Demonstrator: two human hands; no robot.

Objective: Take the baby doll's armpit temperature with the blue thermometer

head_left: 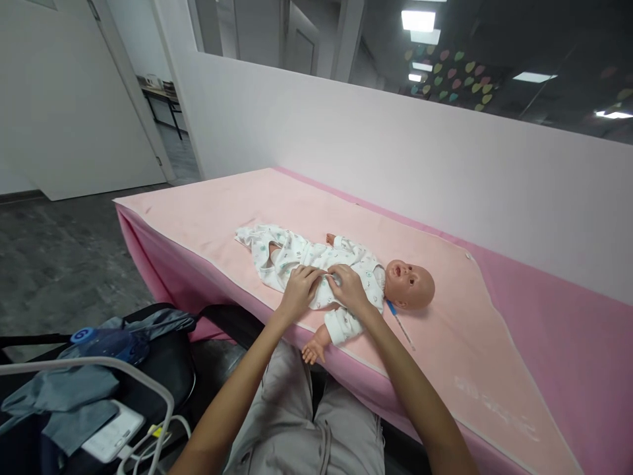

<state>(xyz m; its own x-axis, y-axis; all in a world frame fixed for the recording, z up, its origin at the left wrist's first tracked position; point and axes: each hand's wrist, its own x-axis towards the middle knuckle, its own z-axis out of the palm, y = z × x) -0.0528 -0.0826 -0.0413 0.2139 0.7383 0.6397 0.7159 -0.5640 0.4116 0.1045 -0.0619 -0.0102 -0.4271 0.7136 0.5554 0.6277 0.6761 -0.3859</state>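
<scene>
A baby doll (409,285) lies on its back on the pink-covered table (208,204), head to the right. It wears a white patterned outfit (297,254). My left hand (302,290) and my right hand (347,287) meet over the doll's middle, fingertips close together. Both pinch the front of the outfit, where a thin white strip, perhaps a tie or edge, shows between them. The doll's near arm hangs out past the table's front edge, below my right hand. Beside the doll's neck lies a thin stick with a blue end (400,324).
On a black chair (168,369) at the lower left are grey cloth, a blue bottle (111,343) and a white device (113,432) with cables. A wall with a window runs behind the table. A door (74,99) stands at the left.
</scene>
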